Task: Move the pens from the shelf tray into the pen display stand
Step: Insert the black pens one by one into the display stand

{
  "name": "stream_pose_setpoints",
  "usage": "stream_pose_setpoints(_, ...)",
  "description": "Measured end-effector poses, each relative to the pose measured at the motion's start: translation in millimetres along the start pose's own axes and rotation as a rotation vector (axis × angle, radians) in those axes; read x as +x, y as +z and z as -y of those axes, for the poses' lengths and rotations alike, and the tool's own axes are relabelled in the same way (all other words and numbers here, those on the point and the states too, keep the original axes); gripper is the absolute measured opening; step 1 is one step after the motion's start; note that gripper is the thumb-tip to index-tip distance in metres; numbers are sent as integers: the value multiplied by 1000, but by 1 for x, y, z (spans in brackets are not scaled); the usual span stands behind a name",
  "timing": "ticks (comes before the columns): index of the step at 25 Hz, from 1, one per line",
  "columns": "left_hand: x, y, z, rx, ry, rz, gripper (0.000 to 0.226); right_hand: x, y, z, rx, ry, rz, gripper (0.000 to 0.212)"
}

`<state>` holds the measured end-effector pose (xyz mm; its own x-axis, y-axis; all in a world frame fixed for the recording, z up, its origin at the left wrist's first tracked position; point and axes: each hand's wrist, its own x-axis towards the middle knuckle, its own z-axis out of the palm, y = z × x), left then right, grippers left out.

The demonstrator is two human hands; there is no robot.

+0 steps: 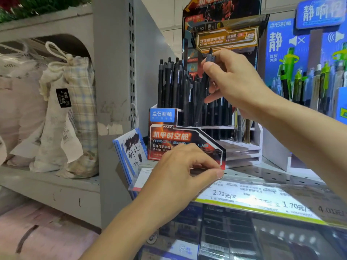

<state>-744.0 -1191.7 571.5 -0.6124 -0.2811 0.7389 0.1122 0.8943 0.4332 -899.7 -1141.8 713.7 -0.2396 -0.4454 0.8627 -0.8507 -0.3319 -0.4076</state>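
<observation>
Nearest, the left hand [180, 177] rests on the shelf [262, 173] edge before the pen display stand [185, 145], thumb and forefinger pinched together on something too hidden to make out. Beyond it, the right hand [234, 81] pinches a black pen [203, 87] near its top, its tip down among the black pens [172, 83] upright in the stand. The shelf tray cannot be made out, and the blue display [308, 68] farther right is cut off.

Right hand [232, 81] pinches a black pen [203, 85] upright over the pen display stand [185, 139].
</observation>
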Motion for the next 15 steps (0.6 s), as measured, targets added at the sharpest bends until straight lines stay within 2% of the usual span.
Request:
stream_pose_setpoints(7, -4, 3, 3, 1, -1, -4, 13, 0, 5, 3, 14, 20, 24, 24)
stream_pose_setpoints(15, -4, 3, 3, -11, -10, -9, 14, 1, 0, 13, 0, 57, 88, 19)
